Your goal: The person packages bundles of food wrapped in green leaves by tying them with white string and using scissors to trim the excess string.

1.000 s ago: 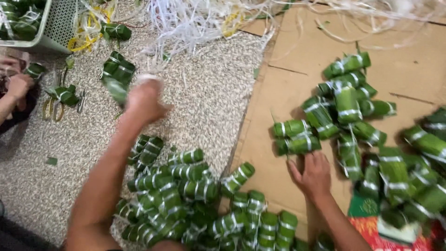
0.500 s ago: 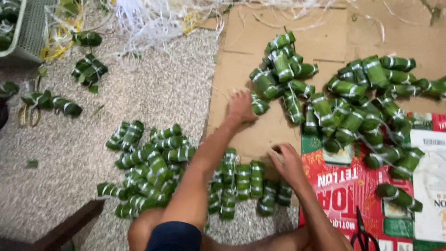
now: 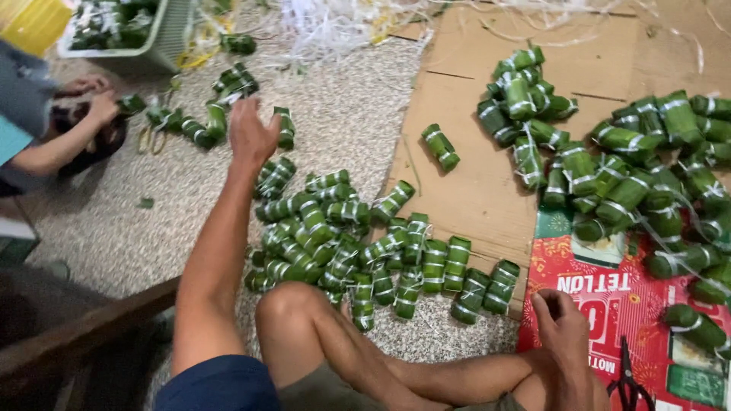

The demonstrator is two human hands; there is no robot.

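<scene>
Several small rolls wrapped in green leaf and tied with white string lie in a heap point(image 3: 343, 236) on the speckled floor in front of my knee. My left hand point(image 3: 251, 137) reaches out past that heap, fingers loosely apart and holding nothing, right beside one roll point(image 3: 285, 127). My right hand point(image 3: 563, 327) rests curled on a red printed cardboard sheet point(image 3: 601, 304), with nothing visible in it. A second, bigger heap of rolls point(image 3: 624, 167) covers the brown cardboard point(image 3: 472, 198) at the right. One roll point(image 3: 440, 146) lies alone on that cardboard.
Another person's hands point(image 3: 95, 106) work at the far left near a few scattered rolls point(image 3: 198, 129). A green basket point(image 3: 164, 46) with rolls stands at the back left. White string scraps point(image 3: 335, 23) pile at the back. Black scissors point(image 3: 628, 380) lie by my right hand. A wooden bar point(image 3: 84, 327) crosses bottom left.
My left hand has swung from the cardboard's edge out to the left over the floor. My right hand has drawn back onto the red sheet. The view shifted left.
</scene>
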